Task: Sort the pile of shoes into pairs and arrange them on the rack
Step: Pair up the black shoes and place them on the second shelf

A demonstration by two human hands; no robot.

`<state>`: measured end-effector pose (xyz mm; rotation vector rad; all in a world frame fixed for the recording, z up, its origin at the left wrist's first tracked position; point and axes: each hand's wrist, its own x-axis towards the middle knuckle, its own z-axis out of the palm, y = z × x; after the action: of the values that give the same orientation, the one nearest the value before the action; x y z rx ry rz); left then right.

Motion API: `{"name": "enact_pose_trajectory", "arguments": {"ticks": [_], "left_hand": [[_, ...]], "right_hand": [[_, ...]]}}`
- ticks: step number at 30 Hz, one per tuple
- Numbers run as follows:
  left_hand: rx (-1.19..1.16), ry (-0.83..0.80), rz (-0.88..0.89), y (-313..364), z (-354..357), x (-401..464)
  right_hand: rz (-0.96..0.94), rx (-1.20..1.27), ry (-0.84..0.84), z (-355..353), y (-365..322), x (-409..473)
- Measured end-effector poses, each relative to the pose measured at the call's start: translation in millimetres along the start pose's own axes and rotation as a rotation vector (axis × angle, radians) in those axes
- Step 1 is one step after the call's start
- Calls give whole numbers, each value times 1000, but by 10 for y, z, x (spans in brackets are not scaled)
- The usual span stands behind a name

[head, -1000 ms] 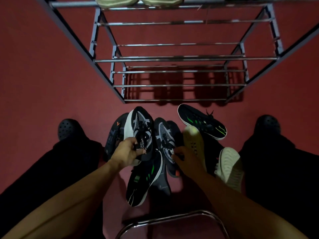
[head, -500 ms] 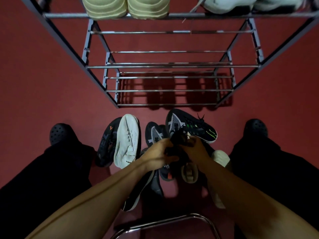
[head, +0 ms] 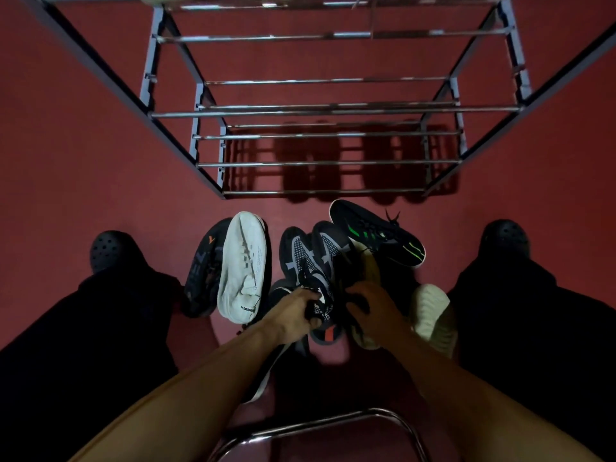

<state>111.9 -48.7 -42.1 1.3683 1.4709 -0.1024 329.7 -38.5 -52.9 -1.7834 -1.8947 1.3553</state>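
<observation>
Two hands work in the shoe pile on the red floor [head: 83, 161], just near of the metal rack [head: 333, 110]. The left hand [head: 293, 311] grips a black-and-grey sneaker [head: 300, 255] at its heel; the right hand [head: 373, 305] curls round its twin [head: 328, 241] just beside it. About eight shoes show: a white sole-up shoe [head: 243, 268], a dark orange-marked shoe [head: 203, 268] left of it, a green-striped sneaker [head: 376, 233] far right, and two cream shoes [head: 433, 311] partly hidden. Another dark shoe lies under the left forearm, mostly covered. Pale shoes on the rack's top tier are cut off.
</observation>
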Motion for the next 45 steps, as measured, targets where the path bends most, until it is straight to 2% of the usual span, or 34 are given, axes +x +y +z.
{"name": "enact_pose_trajectory", "arguments": {"ticks": [4,9,11,17,23,26,29,38,45], "left_hand": [[19,-59,-30,52,220,111],[225,-14,13,62,339,159],[273,-6,1,57,337,156],[268,38,18,92,221,65],[95,78,67,186,-169,-156],[143,130,100,307,-461,-311],[156,131,170,409,-687,-536],[311,377,397,774,-1300,-1278],[412,487,433,982,-1716,-1579]], "right_hand": [[55,-256,-175,-26,133,-53],[-189,-707,-289,-115,117,-2],[-197,-722,-330,-127,55,36],[-134,-535,-405,-143,-49,-28],[-132,-332,-287,-415,-347,0],[-156,-252,-253,-556,-553,-59],[-230,-253,-189,-667,-772,-169],[-390,-362,46,-1010,-1586,-437],[-497,-396,159,-1212,-2097,-458]]}}
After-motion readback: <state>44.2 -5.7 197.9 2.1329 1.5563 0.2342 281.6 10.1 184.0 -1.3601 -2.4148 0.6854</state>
